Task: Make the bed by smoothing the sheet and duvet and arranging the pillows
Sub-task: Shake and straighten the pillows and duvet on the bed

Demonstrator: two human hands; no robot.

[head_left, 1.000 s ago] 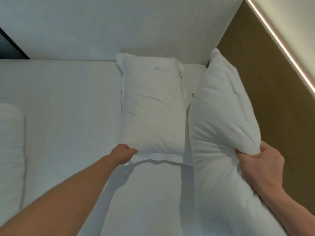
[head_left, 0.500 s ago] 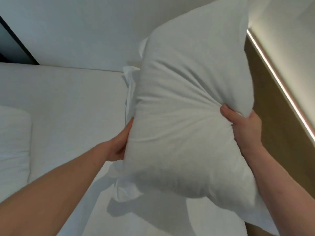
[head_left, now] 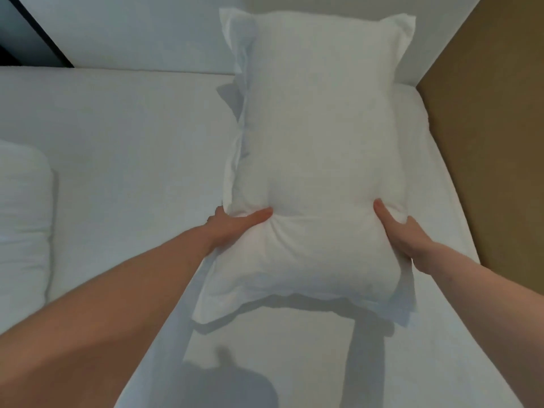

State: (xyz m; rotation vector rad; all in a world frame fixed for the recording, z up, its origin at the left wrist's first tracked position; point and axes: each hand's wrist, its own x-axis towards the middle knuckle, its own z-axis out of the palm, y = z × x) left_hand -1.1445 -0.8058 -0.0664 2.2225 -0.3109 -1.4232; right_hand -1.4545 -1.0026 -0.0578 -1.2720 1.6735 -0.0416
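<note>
White sheet (head_left: pixel 123 148) covers the bed from edge to edge, smooth and bare across the wide stretch on the left side. Behind it a pale wall (head_left: pixel 141 30) runs along the far edge, and a brown panel (head_left: pixel 494 119) borders the bed on the right. Lying lengthwise on the sheet toward the right side is a white pillow (head_left: pixel 318 136), its far end reaching up against the pale wall; a flanged edge of fabric shows along its left side, though whether that belongs to a second pillow underneath cannot be told. At the far left edge lies a bunched white duvet (head_left: pixel 23 219), well apart from the pillow. Left hand (head_left: pixel 232 228) grips the pillow's near left side, thumb pressed into the top and the other fingers hidden beneath. Right hand (head_left: pixel 403 234) clasps the near right side likewise, thumb dug into the fabric, remaining fingers out of sight.
</note>
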